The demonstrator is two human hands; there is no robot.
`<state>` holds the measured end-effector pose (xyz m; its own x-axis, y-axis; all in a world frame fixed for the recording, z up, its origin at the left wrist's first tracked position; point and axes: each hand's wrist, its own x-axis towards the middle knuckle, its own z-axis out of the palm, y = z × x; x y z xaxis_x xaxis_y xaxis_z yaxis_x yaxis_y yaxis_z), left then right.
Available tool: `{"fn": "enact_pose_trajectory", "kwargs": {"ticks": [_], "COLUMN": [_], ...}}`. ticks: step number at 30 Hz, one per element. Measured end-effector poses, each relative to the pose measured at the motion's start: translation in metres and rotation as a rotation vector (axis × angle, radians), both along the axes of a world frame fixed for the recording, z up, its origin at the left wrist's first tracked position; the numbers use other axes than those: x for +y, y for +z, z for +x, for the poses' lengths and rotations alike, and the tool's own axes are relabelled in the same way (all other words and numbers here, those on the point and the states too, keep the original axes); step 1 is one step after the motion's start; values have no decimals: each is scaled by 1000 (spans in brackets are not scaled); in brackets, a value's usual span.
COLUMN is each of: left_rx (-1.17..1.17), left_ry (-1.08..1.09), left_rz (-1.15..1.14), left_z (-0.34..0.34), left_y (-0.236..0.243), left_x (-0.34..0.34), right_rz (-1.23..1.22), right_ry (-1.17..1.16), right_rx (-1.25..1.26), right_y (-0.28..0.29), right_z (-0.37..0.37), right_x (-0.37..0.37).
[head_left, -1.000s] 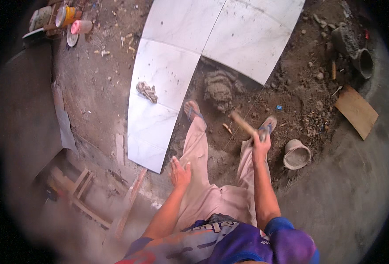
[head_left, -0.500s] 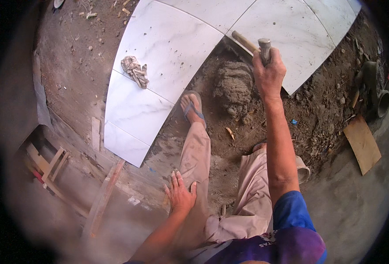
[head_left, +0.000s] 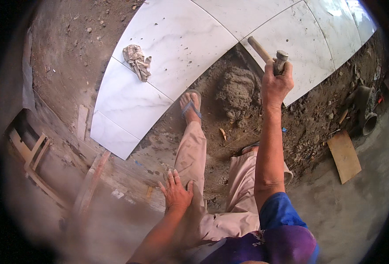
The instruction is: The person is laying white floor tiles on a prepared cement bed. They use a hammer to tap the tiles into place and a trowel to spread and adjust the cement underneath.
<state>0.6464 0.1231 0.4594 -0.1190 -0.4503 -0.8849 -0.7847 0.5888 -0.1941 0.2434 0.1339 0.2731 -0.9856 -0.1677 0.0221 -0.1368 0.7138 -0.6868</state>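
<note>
My right hand is closed around the head end of a hammer. The wooden handle points away to the far left, over the edge of a white marbled tile, and the metal head sticks up from my fist. Just left of this hand lies a lumpy mound of grey mortar on bare dirt, in the gap beside the laid tiles. My left hand rests on my left leg near the knee, fingers spread, holding nothing.
A crumpled, dirty cloth lies on the left tiles. At the right are a grey pipe piece and a brown board. Wooden pieces lie at the lower left. My sandalled left foot stands by the tile edge.
The whole view has shifted a little. My right hand with the hammer sits slightly farther right and nearer to me over the tile. My left hand stays on the leg.
</note>
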Motion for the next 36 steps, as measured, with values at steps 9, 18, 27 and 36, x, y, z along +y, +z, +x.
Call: {"fn": "enact_pose_trajectory", "kwargs": {"ticks": [9, 18, 27, 36], "left_rx": [155, 997, 1084, 1035], "left_ry": [76, -496, -702, -626], "left_rz": [97, -259, -245, -218], "left_z": [-18, -327, -354, -358], "left_y": [-12, -331, -391, -379], "left_x": [-16, -94, -85, -73], "right_rz": [50, -288, -332, -113], "right_ry": [5, -287, -338, 240], "right_rx": [-119, -152, -117, 130], "right_y": [1, 13, -1, -18], "right_z": [-25, 40, 52, -57], "right_x": [15, 96, 135, 82]}}
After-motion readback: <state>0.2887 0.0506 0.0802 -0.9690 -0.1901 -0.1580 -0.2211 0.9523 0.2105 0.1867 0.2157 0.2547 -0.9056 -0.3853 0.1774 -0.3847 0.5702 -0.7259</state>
